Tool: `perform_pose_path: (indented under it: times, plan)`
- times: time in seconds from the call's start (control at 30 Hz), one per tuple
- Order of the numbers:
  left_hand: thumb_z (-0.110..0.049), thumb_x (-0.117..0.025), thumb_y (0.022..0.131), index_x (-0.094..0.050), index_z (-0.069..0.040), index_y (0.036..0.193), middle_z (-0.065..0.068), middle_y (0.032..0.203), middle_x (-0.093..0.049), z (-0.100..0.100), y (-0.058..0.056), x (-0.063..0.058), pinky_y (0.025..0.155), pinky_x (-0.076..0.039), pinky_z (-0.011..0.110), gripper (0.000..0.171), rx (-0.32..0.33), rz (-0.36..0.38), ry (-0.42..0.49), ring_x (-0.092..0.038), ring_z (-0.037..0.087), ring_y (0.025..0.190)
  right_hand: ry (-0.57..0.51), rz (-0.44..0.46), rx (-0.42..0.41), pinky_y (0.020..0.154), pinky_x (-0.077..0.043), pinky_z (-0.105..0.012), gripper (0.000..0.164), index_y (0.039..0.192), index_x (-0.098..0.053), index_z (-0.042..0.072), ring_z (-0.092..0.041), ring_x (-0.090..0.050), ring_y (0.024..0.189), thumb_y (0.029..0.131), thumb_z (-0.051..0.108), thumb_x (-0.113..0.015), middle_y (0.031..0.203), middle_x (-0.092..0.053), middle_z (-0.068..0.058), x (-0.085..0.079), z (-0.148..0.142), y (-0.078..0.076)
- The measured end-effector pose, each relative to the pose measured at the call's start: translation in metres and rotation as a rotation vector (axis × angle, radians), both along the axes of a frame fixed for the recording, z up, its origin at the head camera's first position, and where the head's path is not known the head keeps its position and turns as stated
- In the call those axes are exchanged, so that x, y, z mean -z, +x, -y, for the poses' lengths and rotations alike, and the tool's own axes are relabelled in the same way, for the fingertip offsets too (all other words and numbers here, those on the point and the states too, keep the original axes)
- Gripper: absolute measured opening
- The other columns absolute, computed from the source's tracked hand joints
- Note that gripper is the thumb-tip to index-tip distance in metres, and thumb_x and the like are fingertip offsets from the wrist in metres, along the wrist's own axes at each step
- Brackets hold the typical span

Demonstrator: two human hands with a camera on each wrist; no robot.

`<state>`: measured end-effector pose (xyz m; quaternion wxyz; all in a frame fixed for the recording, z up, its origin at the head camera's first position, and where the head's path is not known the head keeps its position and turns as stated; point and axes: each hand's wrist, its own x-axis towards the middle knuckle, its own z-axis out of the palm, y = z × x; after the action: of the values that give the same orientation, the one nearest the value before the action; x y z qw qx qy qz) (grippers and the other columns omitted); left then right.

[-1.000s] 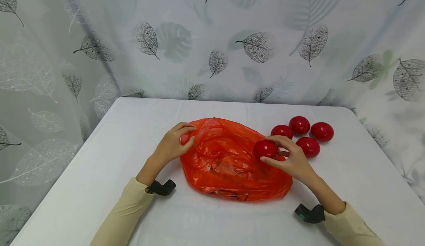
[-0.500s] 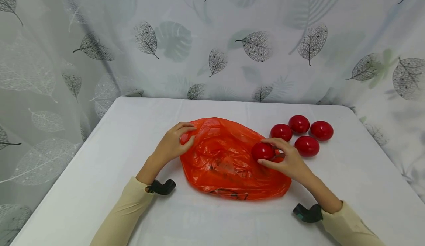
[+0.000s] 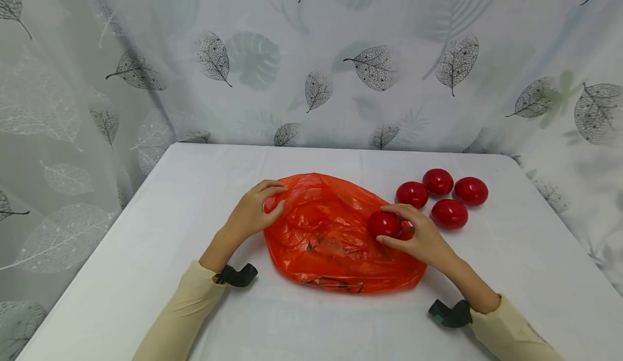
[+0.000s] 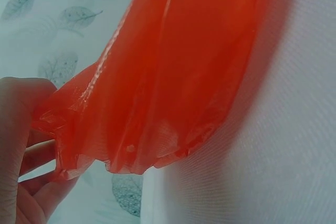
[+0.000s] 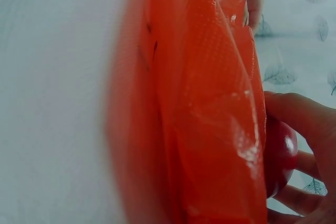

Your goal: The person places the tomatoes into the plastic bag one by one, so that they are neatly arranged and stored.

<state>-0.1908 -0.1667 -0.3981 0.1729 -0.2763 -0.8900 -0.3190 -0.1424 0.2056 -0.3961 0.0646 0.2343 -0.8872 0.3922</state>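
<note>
White tabletop (image 3: 121, 296), leaf-print curtain (image 3: 279, 4) behind. Your right hand (image 3: 422, 237) holds a red ball (image 3: 382, 224) at the orange bag (image 3: 306, 258)'s right part; your left hand (image 3: 254, 210) pinches its left edge. Bag film partly blocks the ball in the right wrist view. Four more red balls (image 3: 450, 214) cluster just beyond your right hand.

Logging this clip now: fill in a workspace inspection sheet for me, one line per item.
Surface: white table.
Job's things: crumpled orange-red plastic bag; held red ball at its right side; four more red balls grouped at far right.
Clutter: nothing seen.
Left hand: pinches the bag's left edge.
Right hand: grips the held red ball.
Cables: nothing seen.
Surroundings: leaf-print curtain behind the table.
</note>
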Motion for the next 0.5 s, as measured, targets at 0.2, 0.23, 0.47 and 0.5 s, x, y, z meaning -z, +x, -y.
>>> perform_pose_path:
  times: [0.2,0.23,0.47,0.5]
  plan:
    - [-0.011,-0.067,0.087,-0.07,0.0,0.112,0.013,0.118,-0.064,0.0013,0.0006,0.0004,0.094,-0.053,0.042,0.027,-0.002,0.003,-0.001,-0.061,0.029,0.112,0.024,0.019,0.0,0.08,-0.057,-0.051,0.063,0.129,-0.057,0.007,-0.038,-0.051,0.12,0.073,0.012,-0.085,0.131,-0.054,-0.02,0.0022,-0.0006,-0.0013]
    - [-0.011,-0.067,0.087,-0.07,0.0,0.112,0.013,0.118,-0.064,0.0012,0.0008,0.0002,0.094,-0.053,0.042,0.027,-0.002,0.003,-0.001,-0.061,0.029,0.112,0.027,0.02,-0.002,0.08,-0.057,-0.051,0.063,0.129,-0.056,0.007,-0.038,-0.051,0.12,0.073,0.013,-0.084,0.132,-0.053,-0.019,0.0027,-0.001,-0.0014]
    - [-0.011,-0.068,0.087,-0.07,0.0,0.112,0.013,0.118,-0.064,0.0012,0.0015,0.0005,0.094,-0.053,0.043,0.027,-0.003,0.01,0.001,-0.061,0.029,0.112,0.051,0.042,-0.005,0.079,-0.058,-0.051,0.061,0.129,-0.057,0.008,-0.039,-0.051,0.118,0.075,0.016,-0.084,0.13,-0.05,-0.019,0.0041,-0.0007,-0.0019]
    - [-0.011,-0.068,0.087,-0.07,0.0,0.112,0.013,0.118,-0.064,0.001,0.0013,0.0008,0.094,-0.053,0.042,0.027,-0.003,0.009,0.001,-0.061,0.029,0.112,0.055,0.046,-0.006,0.079,-0.058,-0.051,0.061,0.129,-0.057,0.008,-0.04,-0.05,0.118,0.075,0.017,-0.084,0.131,-0.05,-0.019,0.0042,-0.0007,-0.0018]
